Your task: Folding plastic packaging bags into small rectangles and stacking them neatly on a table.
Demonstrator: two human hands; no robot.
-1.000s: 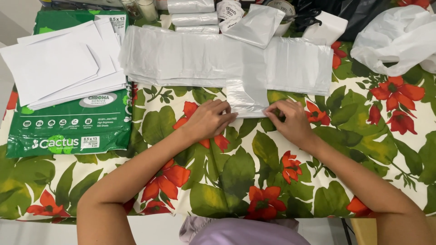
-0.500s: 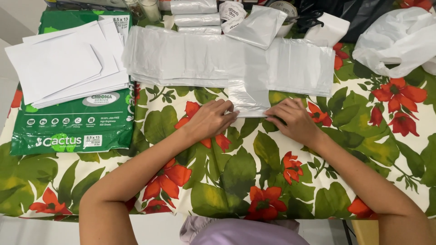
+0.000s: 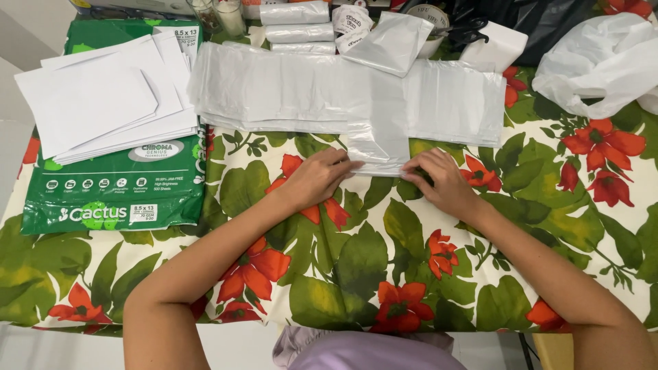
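Both hands press flat on the near end of a narrow folded strip of clear plastic bag (image 3: 378, 130) that lies crosswise over a wide stack of flat plastic bags (image 3: 288, 89) on the surface (image 3: 356, 274), which wears a cloth of green leaves and red flowers. The left hand (image 3: 317, 179) lies palm down with its fingers stretched toward 3 o'clock, fingertips on the strip's near left corner; the right hand (image 3: 442, 183) mirrors it, fingers pointing to 9 o'clock, tips on the near right corner. Neither hand is closed round anything — the fingers are extended and only pin the plastic down.

At 9 o'clock from the hands sits a green ream of paper (image 3: 113, 192) with loose white sheets (image 3: 103, 103) fanned on top. At 12 o'clock, beyond the stack, lie small rolls of plastic bags (image 3: 296, 22) and one loose folded bag (image 3: 394, 42). At 2 o'clock a crumpled white plastic bag (image 3: 596, 65) rests near the surface's far corner — well apart from the hands.
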